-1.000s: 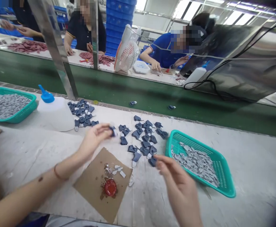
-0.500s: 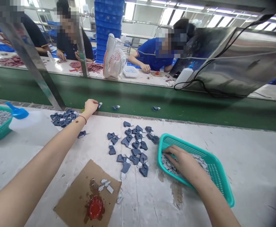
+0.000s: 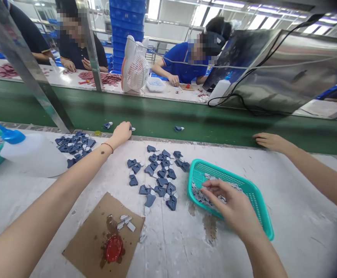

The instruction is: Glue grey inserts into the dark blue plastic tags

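Green belt [image 3: 151,119] beyond the tabletop [image 3: 180,239]: at its near edge, left of centre, the left hand [image 3: 123,131] covers most of a navy piece [image 3: 131,128]; whether pinched or merely touched, I cannot tell. Best released low and flat. The piece's pale tip points right, long axis seemingly along the belt. Farther right, the right hand [image 3: 229,202] curls over grey pieces [image 3: 199,196] in a teal basket [image 3: 261,202], its grip unclear

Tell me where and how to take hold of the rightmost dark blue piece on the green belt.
Probably best pinched from above across the body of the dark blue piece: it lies low on the green belt, apart from the other pieces, and its narrow pale tip, pointing right, looks a poorer hold.
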Tool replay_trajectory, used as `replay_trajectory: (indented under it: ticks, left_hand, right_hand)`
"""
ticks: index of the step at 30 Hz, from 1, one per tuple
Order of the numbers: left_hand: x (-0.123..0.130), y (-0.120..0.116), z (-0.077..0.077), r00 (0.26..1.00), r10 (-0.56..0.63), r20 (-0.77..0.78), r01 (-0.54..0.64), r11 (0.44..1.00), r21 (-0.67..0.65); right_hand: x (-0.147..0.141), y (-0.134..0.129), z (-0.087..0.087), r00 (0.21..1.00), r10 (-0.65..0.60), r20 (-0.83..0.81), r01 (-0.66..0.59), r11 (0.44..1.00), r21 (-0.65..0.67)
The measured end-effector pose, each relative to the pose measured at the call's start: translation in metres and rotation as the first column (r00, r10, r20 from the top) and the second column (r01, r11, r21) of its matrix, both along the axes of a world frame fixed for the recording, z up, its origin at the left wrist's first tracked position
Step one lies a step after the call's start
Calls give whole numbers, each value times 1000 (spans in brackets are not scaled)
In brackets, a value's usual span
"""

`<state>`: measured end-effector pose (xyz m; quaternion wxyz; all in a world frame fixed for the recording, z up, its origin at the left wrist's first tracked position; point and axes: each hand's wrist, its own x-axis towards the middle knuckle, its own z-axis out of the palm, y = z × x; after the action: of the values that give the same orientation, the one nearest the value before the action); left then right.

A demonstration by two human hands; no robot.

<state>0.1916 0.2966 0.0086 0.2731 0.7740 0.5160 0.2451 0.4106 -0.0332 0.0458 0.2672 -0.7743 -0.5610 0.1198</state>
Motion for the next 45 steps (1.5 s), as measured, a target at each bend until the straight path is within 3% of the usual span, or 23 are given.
replay_trajectory:
  ticks: [3,7,12,19,25,30,33,38,42,45]
  left_hand:
    - [-11,-10,9,988,63,139,-53,996,-78]
    - [-32,-49,27,921,120,370,-44,978,-206]
    - [-68,-112,45,820,156,551,41,944,-329]
    - [-118,-169,53,716,279,640,47,896,-442]
    - [-157,-215,39,719,337,608,86,825,-559]
    - [-186,-253,18,670,473,572,186,640,-746]
    - [-198,-270,11,641,522,563,227,572,-788]
    - [-205,-288,4,549,612,569,169,585,-793]
    - [-204,-298,-8,535,585,609,175,629,-758]
    - [-203,-304,-19,545,525,654,224,660,-717]
  right_hand:
    - [-33,-27,-2,993,27,-118,-20,998,59]
    - [-63,-46,-25,980,-5,-199,-1,1000,-31]
    - [-73,-52,-48,976,-94,-196,89,995,-32]
    - [-82,-70,-49,975,-112,-192,113,994,-6]
    - [-82,-73,-53,993,-105,-47,104,995,-9]
    - [-84,-68,-52,998,-52,23,53,998,-21]
    - [-87,-66,-51,998,-34,59,35,999,-16]
    - [-125,-55,-36,991,30,127,-39,997,69]
    - [-182,-41,-15,957,285,-59,-282,958,58]
    - [-211,-31,-10,903,401,-156,-404,915,15]
